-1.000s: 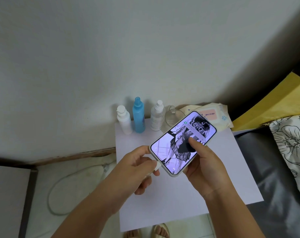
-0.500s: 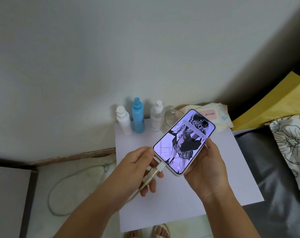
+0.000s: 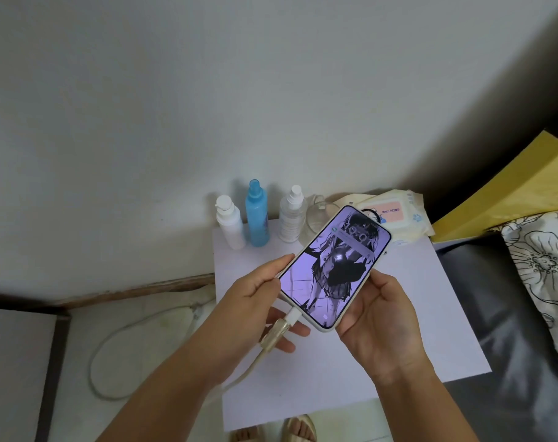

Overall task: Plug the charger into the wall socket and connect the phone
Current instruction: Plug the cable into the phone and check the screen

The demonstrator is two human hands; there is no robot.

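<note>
With the cable plug (image 3: 293, 316) seated at the bottom edge of the phone (image 3: 333, 266), the connecting step appears finished or nearly so; whether the charger sits in a wall socket cannot be told, as neither is in view. Both hands grip the phone above the bench (image 3: 430, 330): the left hand (image 3: 255, 301) closed on its left edge, fingers under the plug, the right hand (image 3: 379, 311) cupping its right edge. The screen is lit, showing a lilac illustrated lock screen. Judged next: confirm the charging indicator, then set the phone down without straining the cable (image 3: 239, 378).
</note>
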